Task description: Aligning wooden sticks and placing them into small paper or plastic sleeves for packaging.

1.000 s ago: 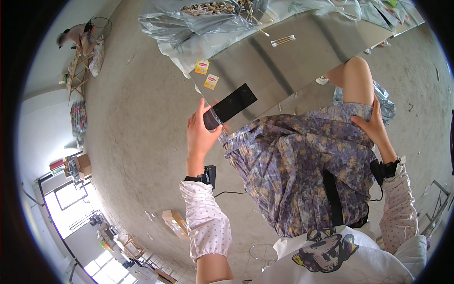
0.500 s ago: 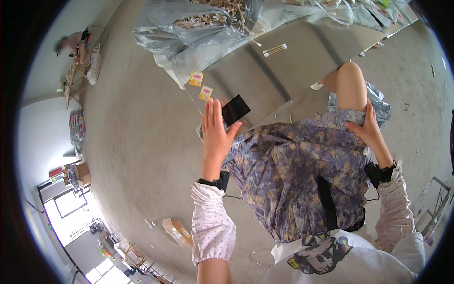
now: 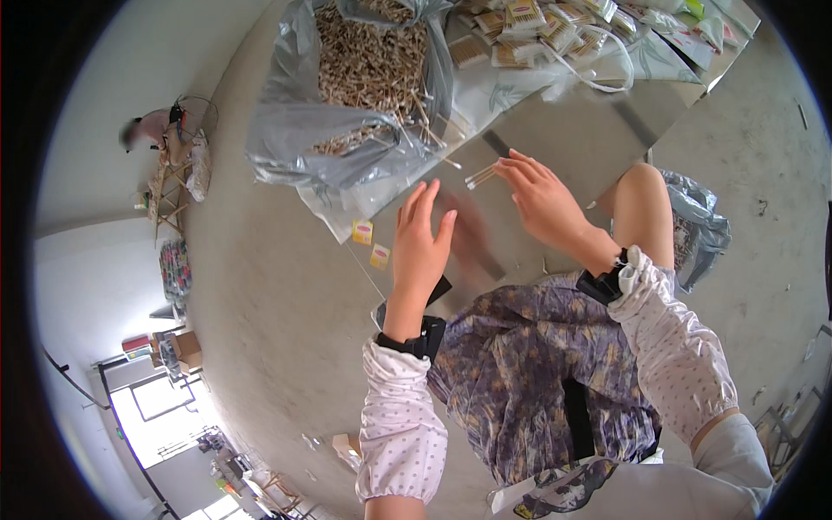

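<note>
Grey concrete flooring is spreading out around a low metal-topped table [image 3: 598, 130] where a person is sitting and working. Both hands are hovering over the bare steel. The left hand [image 3: 420, 238] is stretching forward with its fingers straight and slightly spread, holding nothing, above a flat black phone-like slab [image 3: 439, 289] lying at the table's near edge. The right hand [image 3: 542, 195] is reaching, fingers loosely spread, toward a small bundle of pale wooden sticks [image 3: 479, 177] lying just beside its fingertips; whether it is touching them is unclear. Judging from the layout, the work is looking far from finished: a large grey plastic bag [image 3: 295, 130] is bulging with loose sticks, while a heap of small packed bundles with yellow labels [image 3: 537, 26] is sitting at the table's far end. Two little yellow tags [image 3: 371, 243] are lying near the left hand.
</note>
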### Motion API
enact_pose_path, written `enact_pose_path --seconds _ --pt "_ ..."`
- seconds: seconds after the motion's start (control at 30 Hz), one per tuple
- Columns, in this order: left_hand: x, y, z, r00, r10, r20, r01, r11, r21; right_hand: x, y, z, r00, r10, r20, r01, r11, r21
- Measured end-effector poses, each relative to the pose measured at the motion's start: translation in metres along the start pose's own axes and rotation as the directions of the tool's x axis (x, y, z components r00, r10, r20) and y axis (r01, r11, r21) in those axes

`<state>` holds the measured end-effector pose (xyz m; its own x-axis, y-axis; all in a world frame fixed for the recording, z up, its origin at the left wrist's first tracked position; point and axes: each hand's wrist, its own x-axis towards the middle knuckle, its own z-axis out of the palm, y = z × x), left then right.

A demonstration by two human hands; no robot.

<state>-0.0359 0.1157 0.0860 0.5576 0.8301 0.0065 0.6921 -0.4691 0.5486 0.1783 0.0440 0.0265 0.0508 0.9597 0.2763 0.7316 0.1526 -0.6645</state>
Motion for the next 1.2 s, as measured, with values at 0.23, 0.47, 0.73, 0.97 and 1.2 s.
enact_pose_path --seconds 0.23,0.47,0.73,0.97,1.2 --pt "0.097 -0.002 0.037 0.997 0.025 -0.071 -0.010 0.980 0.200 0.006 0.018 0.026 0.988 -0.149 0.029 0.152 0.976 -0.157" --pt "0.143 -0.025 0.066 0.969 -0.171 -0.180 0.200 0.967 0.157 0.019 0.014 0.024 0.964 -0.266 -0.028 0.264 0.963 -0.054" --pt "0.072 -0.013 0.073 0.996 -0.002 -0.089 0.007 0.998 0.062 0.012 0.018 0.022 0.977 -0.210 0.048 0.210 0.978 -0.009" --pt "-0.005 -0.002 0.056 0.994 0.106 0.019 -0.107 0.993 0.048 0.008 0.004 0.023 0.953 -0.298 0.045 0.299 0.954 -0.009" --pt "-0.015 -0.003 0.050 0.976 -0.087 -0.201 0.072 0.994 -0.080 0.012 0.003 0.020 0.984 -0.178 -0.001 0.177 0.983 -0.055"
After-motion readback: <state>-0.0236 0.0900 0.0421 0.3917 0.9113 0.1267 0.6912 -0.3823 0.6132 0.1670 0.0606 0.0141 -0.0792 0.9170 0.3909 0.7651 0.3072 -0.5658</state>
